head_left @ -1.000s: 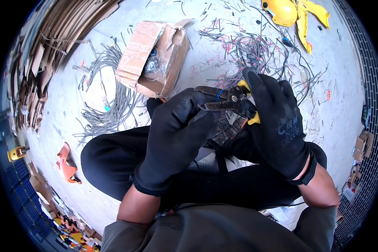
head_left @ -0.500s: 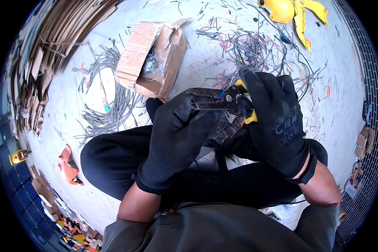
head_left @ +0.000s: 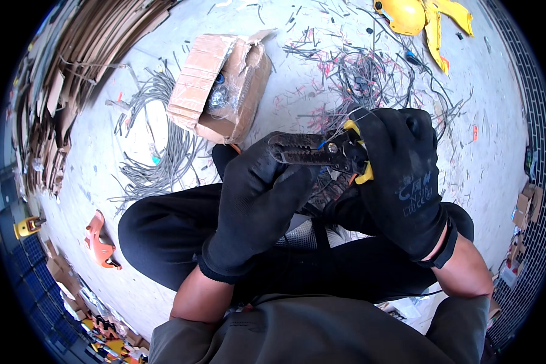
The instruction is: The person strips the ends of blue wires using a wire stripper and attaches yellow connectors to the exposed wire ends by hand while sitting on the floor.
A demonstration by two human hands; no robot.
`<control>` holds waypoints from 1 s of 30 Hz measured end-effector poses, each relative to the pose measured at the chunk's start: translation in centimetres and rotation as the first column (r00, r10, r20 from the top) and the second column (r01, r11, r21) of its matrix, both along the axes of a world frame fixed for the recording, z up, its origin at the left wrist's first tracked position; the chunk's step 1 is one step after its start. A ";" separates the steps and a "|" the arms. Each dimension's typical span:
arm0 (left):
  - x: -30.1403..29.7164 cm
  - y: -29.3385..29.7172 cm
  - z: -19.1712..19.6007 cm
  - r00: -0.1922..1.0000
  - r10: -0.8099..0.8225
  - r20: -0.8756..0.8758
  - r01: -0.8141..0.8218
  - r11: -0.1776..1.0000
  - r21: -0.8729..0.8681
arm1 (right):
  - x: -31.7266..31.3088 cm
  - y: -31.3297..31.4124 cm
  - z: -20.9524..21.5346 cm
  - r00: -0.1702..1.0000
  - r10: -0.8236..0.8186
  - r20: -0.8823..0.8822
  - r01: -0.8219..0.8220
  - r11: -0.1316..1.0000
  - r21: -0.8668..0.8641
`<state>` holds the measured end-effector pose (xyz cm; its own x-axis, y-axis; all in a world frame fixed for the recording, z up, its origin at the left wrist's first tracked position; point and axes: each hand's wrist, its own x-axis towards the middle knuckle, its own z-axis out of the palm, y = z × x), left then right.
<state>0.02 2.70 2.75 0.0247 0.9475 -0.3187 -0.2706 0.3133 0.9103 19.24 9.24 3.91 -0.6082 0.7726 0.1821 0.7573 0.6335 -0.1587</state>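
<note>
The right hand (head_left: 400, 182), in a black knit glove, is curled tight around the yellow handles of a wire stripper (head_left: 318, 151); its flat, notched metal jaws stick out past the fingers; the left hand (head_left: 258, 203), gloved too, wraps its fingers around the jaw end; a thin wire (head_left: 340, 118) pokes up just above the fingers; a torn cardboard box (head_left: 215, 85) lies beyond them.

One open brown cardboard box (head_left: 219, 85) lies on the floor ahead of the person's knees, flaps torn, clear plastic wrap inside. Small cardboard cartons (head_left: 525, 206) sit at the right edge.
</note>
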 end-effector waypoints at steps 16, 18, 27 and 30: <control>0.0 -0.1 0.4 0.999 -0.030 -0.030 0.032 0.996 0.077 | 0.2 -0.2 -0.4 0.997 0.006 -0.081 -0.007 1.000 -0.011; 0.0 -0.1 0.6 0.999 -0.027 -0.017 0.028 0.997 0.073 | 0.1 -0.3 -0.4 0.994 -0.002 -0.105 -0.004 0.998 -0.058; -0.3 -0.1 0.9 0.987 -0.052 -0.153 0.062 0.996 0.062 | 0.3 -0.3 -0.5 0.995 0.010 -0.103 -0.009 1.000 0.013; -0.5 -0.4 0.8 0.985 -0.052 -0.162 0.059 0.998 0.036 | 0.4 -0.3 -0.3 0.995 0.016 -0.098 -0.016 1.000 0.001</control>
<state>-0.49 2.32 3.58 0.0290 0.9584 -0.2840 -0.1031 0.2854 0.9528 19.63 8.98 3.64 -0.5997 0.7628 0.2420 0.7278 0.6456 -0.2314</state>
